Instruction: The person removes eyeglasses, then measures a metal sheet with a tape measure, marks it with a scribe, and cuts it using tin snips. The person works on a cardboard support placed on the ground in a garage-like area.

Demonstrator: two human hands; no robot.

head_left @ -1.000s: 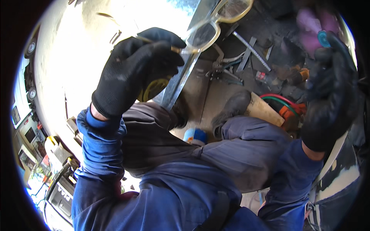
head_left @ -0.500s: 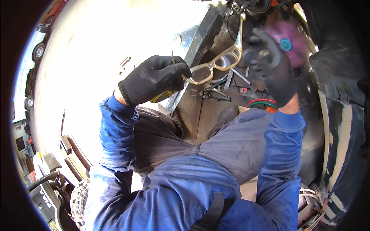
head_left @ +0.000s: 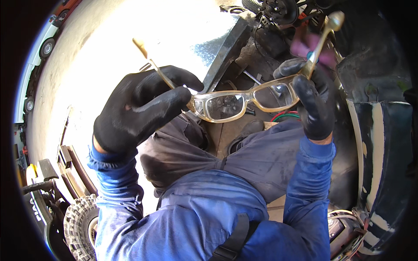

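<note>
A pair of safety glasses (head_left: 249, 96) with a pale, yellowish clear frame is held up in front of my chest, its temples unfolded and pointing away from me. My left hand (head_left: 146, 106), in a black glove, pinches the frame at its left hinge. At the opposite hinge, my gloved right hand (head_left: 312, 98) grips the frame between thumb and fingers. Through the lenses, parts of the floor and tools show. Both arms wear blue sleeves.
A dark metal beam (head_left: 226, 54) slants across the floor beyond my hands. Past my right hand is a blurred pink disc (head_left: 324, 50). A dark panel with pale patches (head_left: 376, 152) stands at the right. A knobby tyre (head_left: 78, 224) lies lower left. My shoe (head_left: 250, 130) rests below the glasses.
My right hand has come from beside the glasses onto their right hinge. The glasses have moved closer and turned more level, and the left hand has shifted left and nearer with them.
</note>
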